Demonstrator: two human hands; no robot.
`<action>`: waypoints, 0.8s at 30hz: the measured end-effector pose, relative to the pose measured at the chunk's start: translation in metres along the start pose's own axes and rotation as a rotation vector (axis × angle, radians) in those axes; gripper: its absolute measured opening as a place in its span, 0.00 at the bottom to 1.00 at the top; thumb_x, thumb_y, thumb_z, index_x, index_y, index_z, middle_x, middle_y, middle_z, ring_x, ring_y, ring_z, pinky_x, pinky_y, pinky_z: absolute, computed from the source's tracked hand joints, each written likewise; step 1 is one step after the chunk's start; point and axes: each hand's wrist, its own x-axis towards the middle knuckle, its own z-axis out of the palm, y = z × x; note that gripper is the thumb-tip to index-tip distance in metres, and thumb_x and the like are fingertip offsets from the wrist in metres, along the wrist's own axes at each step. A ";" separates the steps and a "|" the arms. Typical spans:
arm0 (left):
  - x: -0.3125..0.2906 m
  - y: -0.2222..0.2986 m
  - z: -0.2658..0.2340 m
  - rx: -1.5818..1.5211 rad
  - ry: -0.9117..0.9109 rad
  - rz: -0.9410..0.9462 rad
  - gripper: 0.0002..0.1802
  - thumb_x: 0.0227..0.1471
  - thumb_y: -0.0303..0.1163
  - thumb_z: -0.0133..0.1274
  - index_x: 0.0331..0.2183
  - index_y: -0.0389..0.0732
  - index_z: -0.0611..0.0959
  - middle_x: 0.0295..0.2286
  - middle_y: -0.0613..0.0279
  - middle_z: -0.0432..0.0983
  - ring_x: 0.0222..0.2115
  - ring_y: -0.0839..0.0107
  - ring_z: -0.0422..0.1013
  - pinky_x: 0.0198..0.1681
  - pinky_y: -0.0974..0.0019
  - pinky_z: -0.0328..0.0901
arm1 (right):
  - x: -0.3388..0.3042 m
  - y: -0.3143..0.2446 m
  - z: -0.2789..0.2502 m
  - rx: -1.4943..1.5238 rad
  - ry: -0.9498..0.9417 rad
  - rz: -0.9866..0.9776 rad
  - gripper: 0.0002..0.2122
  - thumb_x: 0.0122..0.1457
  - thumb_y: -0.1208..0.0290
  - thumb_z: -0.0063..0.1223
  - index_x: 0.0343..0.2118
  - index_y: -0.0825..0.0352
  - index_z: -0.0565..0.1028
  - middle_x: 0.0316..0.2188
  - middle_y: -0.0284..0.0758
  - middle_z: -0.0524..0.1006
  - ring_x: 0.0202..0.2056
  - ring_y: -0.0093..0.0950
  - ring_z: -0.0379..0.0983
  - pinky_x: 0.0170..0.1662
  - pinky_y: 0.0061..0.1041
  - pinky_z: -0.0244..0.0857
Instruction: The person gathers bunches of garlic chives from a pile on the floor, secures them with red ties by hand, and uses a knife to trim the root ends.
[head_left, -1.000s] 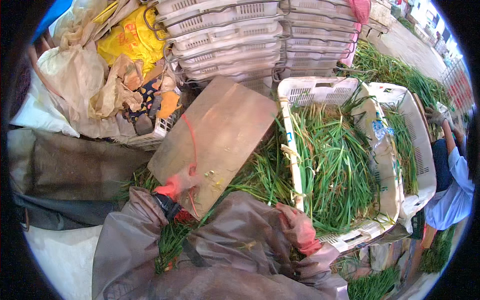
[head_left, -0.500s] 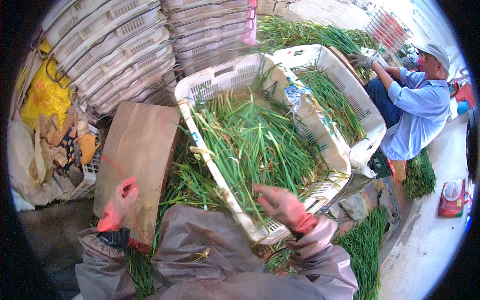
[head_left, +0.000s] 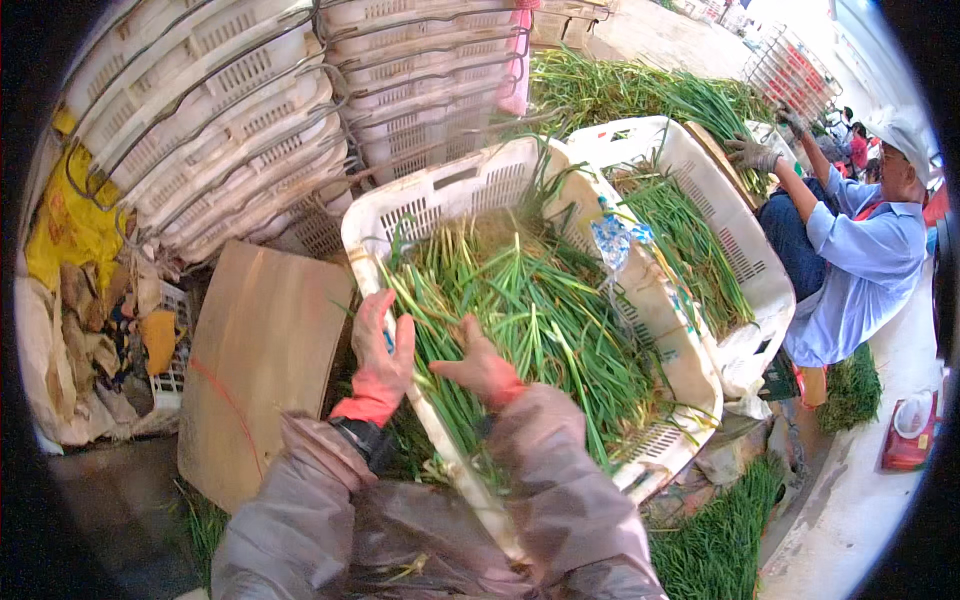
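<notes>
From here, the red-cuffed left hand (head_left: 385,345) and red-cuffed right hand (head_left: 484,366) had fingers apart near long, thin green leaves (head_left: 545,310), probably soft, best held mid-bunch.

Upper left, I see white crates (head_left: 235,110) piled in two stacks, with a pink bag (head_left: 515,75) at the right stack's edge. A yellow bag (head_left: 75,220) sags at far left. Over on my right, a person (head_left: 862,275) in a blue shirt (head_left: 862,245) and pale cap (head_left: 893,132) faces left. Beyond stands a wire basket (head_left: 790,75); a red package (head_left: 905,445) rests on pale ground (head_left: 820,500).
</notes>
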 end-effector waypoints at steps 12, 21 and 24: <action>0.000 -0.005 0.021 0.188 -0.026 -0.047 0.24 0.43 0.30 0.53 0.43 0.29 0.71 0.44 0.44 0.66 0.50 0.44 0.58 0.55 0.50 0.52 | 0.079 0.066 0.084 -0.264 0.185 0.198 0.50 0.36 0.61 0.66 0.57 0.76 0.43 0.42 0.52 0.71 0.41 0.46 0.71 0.45 0.35 0.66; -0.001 -0.006 0.022 0.142 -0.032 -0.045 0.24 0.44 0.32 0.54 0.43 0.31 0.71 0.44 0.47 0.66 0.51 0.46 0.57 0.55 0.51 0.51 | 0.093 0.080 0.062 0.045 0.065 0.146 0.41 0.34 0.69 0.67 0.54 0.69 0.57 0.41 0.45 0.73 0.42 0.36 0.72 0.47 0.31 0.65; -0.005 -0.013 0.012 0.144 -0.034 0.002 0.30 0.42 0.34 0.56 0.46 0.31 0.68 0.46 0.45 0.64 0.51 0.48 0.57 0.55 0.53 0.53 | 0.053 0.060 0.038 0.101 0.152 0.077 0.33 0.36 0.71 0.67 0.49 0.65 0.65 0.39 0.41 0.74 0.41 0.32 0.71 0.47 0.26 0.65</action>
